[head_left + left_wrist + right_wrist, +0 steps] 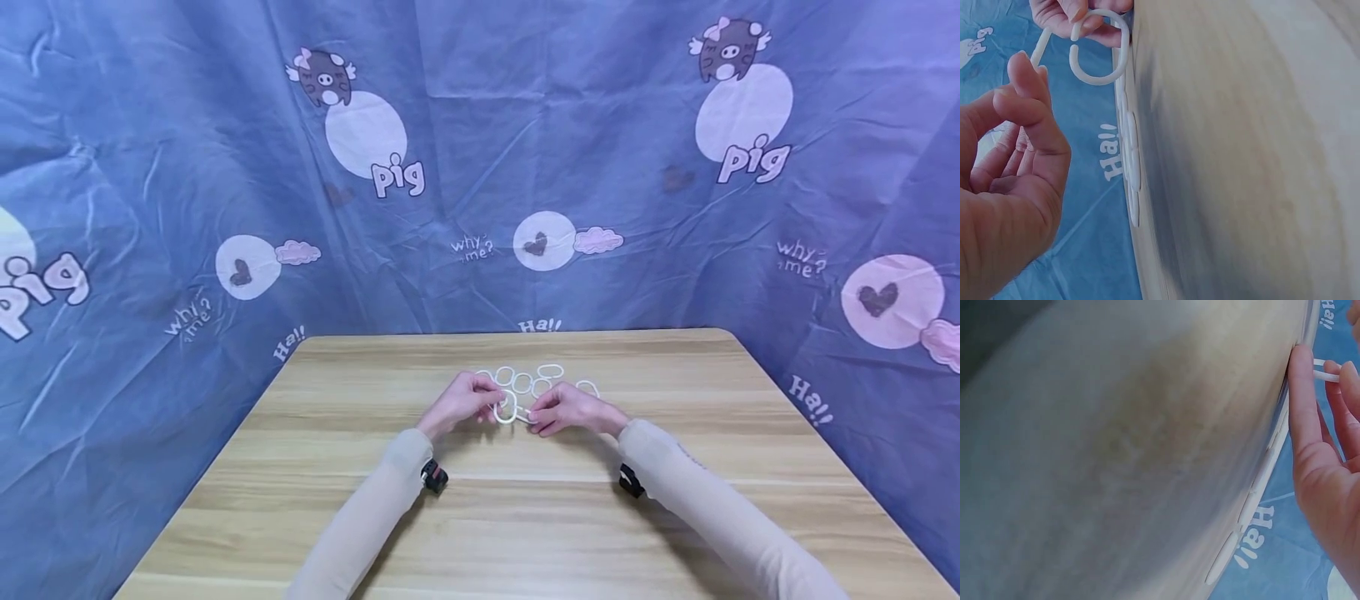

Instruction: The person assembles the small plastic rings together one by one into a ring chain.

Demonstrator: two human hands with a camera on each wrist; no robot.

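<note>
My left hand (467,398) pinches a white plastic C-shaped link (506,422) between thumb and finger; it faces the head camera and looks edge-on in the left wrist view. Close beside it, my right hand (570,408) pinches a second white link (1125,50), whose small gap shows in the left wrist view. Both links are held a little above the table, near each other; whether they touch or hook together I cannot tell. The right wrist view shows only two thin white bars of a link (1327,377) by the right fingers.
Several more white links lie on the wooden table (480,533) just beyond the hands, among them an oval one (551,365) at the back and one (588,383) to the right. A blue printed cloth (480,167) hangs behind and beside the table.
</note>
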